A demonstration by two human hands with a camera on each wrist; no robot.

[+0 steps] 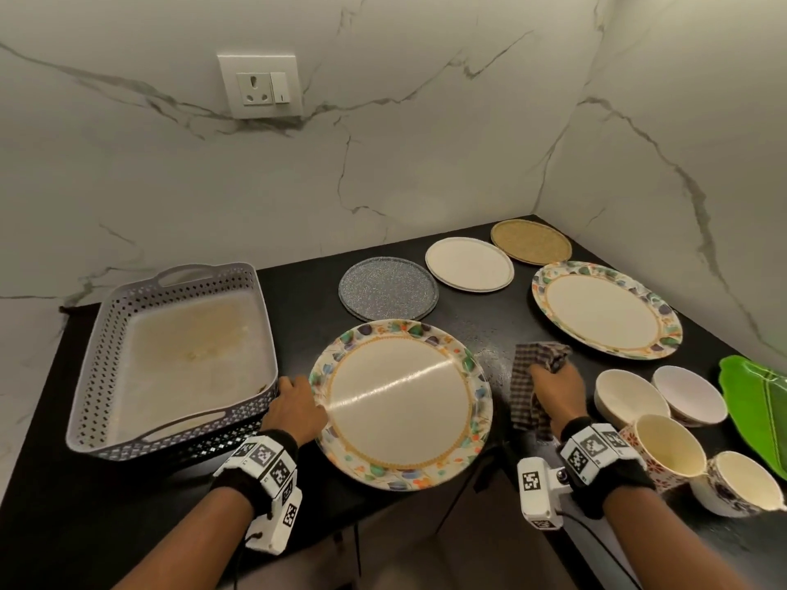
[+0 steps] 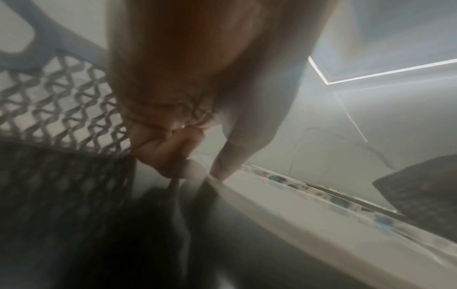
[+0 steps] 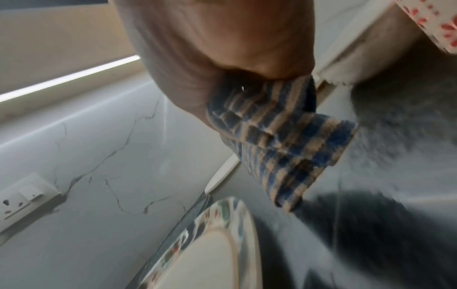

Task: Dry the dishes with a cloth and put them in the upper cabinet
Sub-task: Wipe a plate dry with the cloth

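Observation:
A large floral-rimmed plate [image 1: 400, 404] lies flat on the black counter in front of me. My left hand [image 1: 298, 402] holds its left rim; in the left wrist view the thumb [image 2: 230, 156] lies on the plate's rim [image 2: 296, 224] and the fingers [image 2: 168, 156] curl beneath it. My right hand [image 1: 553, 389] grips a dark checked cloth [image 1: 534, 376] just right of the plate, low over the counter. The right wrist view shows the cloth [image 3: 284, 146] bunched in the palm, its end hanging free above the plate's edge [image 3: 222, 224].
A grey perforated basket [image 1: 85, 376] stands left of the plate. Behind lie a speckled grey plate [image 1: 388, 293], a white plate [image 1: 468, 264], a woven round mat [image 1: 530, 241] and a second floral plate [image 1: 604, 308]. Two bowls [image 1: 630, 398], two cups [image 1: 668, 445] and a green tray [image 1: 758, 402] crowd the right.

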